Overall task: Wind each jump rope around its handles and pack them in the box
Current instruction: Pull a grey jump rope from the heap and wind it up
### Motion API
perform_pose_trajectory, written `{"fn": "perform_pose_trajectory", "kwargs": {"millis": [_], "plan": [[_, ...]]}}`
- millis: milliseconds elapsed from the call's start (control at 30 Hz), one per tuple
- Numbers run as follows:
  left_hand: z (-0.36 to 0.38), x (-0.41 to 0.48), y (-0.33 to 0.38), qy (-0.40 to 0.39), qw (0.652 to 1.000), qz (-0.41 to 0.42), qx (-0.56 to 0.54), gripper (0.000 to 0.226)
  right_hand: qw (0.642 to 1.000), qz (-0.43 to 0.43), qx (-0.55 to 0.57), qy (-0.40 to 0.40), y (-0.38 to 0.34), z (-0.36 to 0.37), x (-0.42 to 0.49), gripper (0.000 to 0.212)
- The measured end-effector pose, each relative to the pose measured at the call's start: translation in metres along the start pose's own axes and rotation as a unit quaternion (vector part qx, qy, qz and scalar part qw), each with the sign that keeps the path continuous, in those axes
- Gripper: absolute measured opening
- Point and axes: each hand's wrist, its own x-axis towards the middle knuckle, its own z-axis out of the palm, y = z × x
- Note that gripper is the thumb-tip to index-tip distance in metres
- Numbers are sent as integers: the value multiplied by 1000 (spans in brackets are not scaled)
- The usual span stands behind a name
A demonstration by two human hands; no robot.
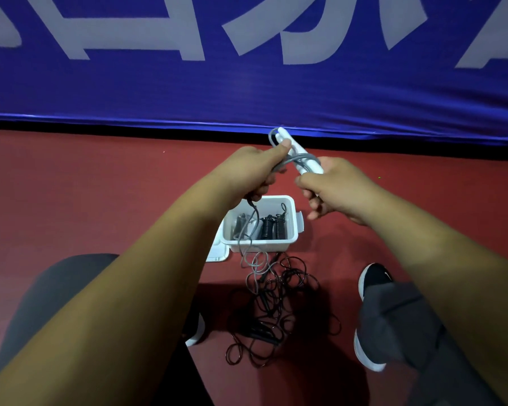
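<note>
My right hand [332, 186] grips the lower end of two white jump rope handles [295, 152] held together, tilted up to the left. A few turns of grey rope [298, 159] wrap their middle. My left hand [252, 171] grips the grey rope beside the handles, thumb near their top. The loose grey rope [248, 247] hangs from that hand past the white box [294, 230] to the floor. Inside the box lie wound ropes, one black [273, 227]. A tangled black jump rope [276, 312] with black handles lies on the floor below the box.
The box's white lid [217, 253] lies at its left side on the red floor [100, 200]. A blue banner [247, 83] with white letters runs along the far edge. My knees and black-and-white shoes [370, 282] flank the black rope.
</note>
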Motion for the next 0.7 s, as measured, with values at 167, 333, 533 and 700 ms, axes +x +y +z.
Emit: {"fn": "perform_pose_trajectory", "kwargs": {"millis": [167, 333, 533, 700], "plan": [[-1, -12, 5, -125, 987, 88, 43, 46, 1000, 3, 9, -8, 4, -6, 7, 20], [-6, -22, 10, -181, 976, 117, 34, 43, 997, 10, 59, -51, -2, 2, 1, 46], [-21, -18, 6, -145, 977, 121, 104, 39, 984, 27, 171, -41, -3, 5, 4, 24], [-29, -12, -4, -109, 972, 110, 176, 36, 965, 38, 234, -109, -5, 1, -3, 15]]}}
